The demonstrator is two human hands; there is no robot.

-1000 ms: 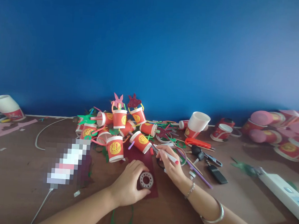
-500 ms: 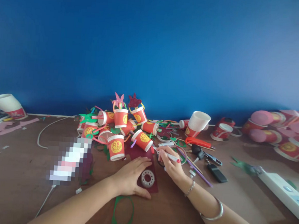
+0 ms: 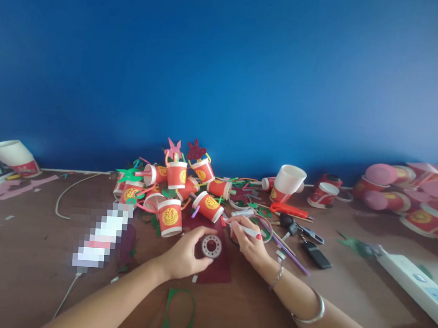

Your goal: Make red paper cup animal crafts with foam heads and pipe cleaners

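My left hand (image 3: 182, 255) has its thumb and fingers curled round a small roll of tape (image 3: 218, 246), whose pale core has a ring of holes. Under the roll lies a dark red sheet (image 3: 222, 273). My right hand (image 3: 252, 249) grips a white marker pen (image 3: 250, 231) with a red end, its tip pointing left above the sheet's right side. Just beyond the hands, a red-and-white paper cup (image 3: 209, 207) lies tilted. Another red cup (image 3: 169, 217) stands to its left, with a yellow emblem on its side.
Behind are piled paper cups with straws and a pink cutout (image 3: 174, 149). Stacked white cups (image 3: 290, 181), keys (image 3: 289, 224) and a black fob (image 3: 315, 254) lie right, near a power strip (image 3: 413, 282). A green cut-out frame (image 3: 169, 310) lies in front; a pixelated device (image 3: 103, 236) is left.
My left hand has closed in on the roll of tape, and the roll has moved slightly up and left over the sheet. My right hand still holds the marker pen, almost unmoved.
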